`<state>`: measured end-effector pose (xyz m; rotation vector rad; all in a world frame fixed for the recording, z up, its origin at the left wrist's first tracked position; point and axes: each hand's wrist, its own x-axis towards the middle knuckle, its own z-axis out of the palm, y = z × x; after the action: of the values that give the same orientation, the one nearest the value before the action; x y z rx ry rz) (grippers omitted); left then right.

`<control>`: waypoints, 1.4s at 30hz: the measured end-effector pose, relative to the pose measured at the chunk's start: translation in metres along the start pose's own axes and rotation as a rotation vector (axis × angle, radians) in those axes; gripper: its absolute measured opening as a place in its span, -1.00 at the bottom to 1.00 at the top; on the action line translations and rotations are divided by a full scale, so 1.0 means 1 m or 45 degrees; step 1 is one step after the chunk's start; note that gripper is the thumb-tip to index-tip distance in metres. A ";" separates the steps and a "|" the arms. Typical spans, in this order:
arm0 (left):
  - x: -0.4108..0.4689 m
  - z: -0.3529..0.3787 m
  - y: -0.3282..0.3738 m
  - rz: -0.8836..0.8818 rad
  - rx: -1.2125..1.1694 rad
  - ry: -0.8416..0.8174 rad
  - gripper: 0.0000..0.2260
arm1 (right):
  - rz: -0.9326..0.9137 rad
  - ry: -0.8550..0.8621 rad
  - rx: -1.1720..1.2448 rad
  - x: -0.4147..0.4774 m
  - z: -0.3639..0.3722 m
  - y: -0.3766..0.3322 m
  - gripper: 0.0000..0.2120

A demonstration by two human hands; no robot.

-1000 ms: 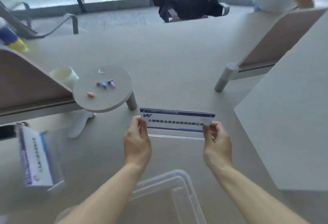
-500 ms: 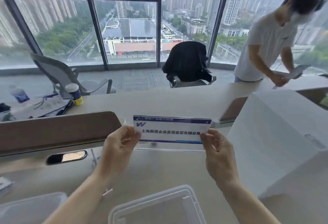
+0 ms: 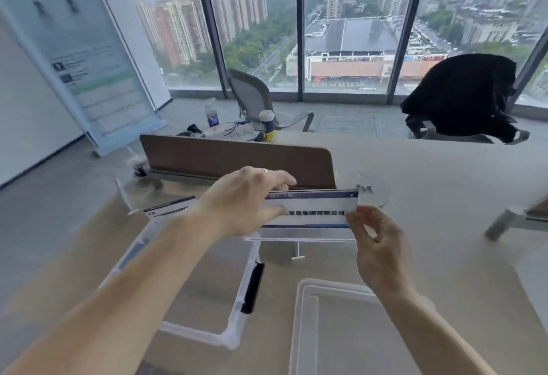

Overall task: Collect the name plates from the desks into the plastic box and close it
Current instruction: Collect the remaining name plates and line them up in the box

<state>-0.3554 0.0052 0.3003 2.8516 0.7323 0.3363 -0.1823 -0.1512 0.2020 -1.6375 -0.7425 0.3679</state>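
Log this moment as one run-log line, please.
phase: carrying | held: name plate | left hand and right hand gripping its ends | plastic box open, below | lid off, beside box

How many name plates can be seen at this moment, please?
2. One name plate is held between the left hand and right hand. A second name plate shows at the plastic box, partly hidden by the left arm; others may be hidden.

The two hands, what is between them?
The name plate spans between the left hand and right hand, seen in the head view.
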 end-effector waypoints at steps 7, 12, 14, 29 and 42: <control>-0.067 -0.034 -0.059 -0.167 0.027 -0.015 -0.88 | -0.033 -0.109 0.151 -0.041 0.093 -0.036 -0.86; -0.101 -0.050 -0.136 -0.362 -0.245 0.078 -0.90 | 0.422 -0.239 0.469 -0.058 0.191 -0.052 -0.42; -0.113 -0.048 -0.169 -0.438 -0.382 0.077 -0.93 | 0.586 -0.367 0.645 -0.065 0.238 -0.054 -0.56; -0.131 0.073 -0.293 -0.676 -0.682 -0.422 -0.75 | 1.184 -0.405 0.489 -0.076 0.381 0.052 -0.65; -0.135 0.179 -0.329 -1.001 -0.617 -0.534 -0.86 | 1.376 -0.551 0.153 -0.073 0.436 0.143 -0.34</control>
<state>-0.5730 0.2023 0.0307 1.8970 1.3503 -0.1781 -0.4674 0.1248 -0.0399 -1.7396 -0.0547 1.5320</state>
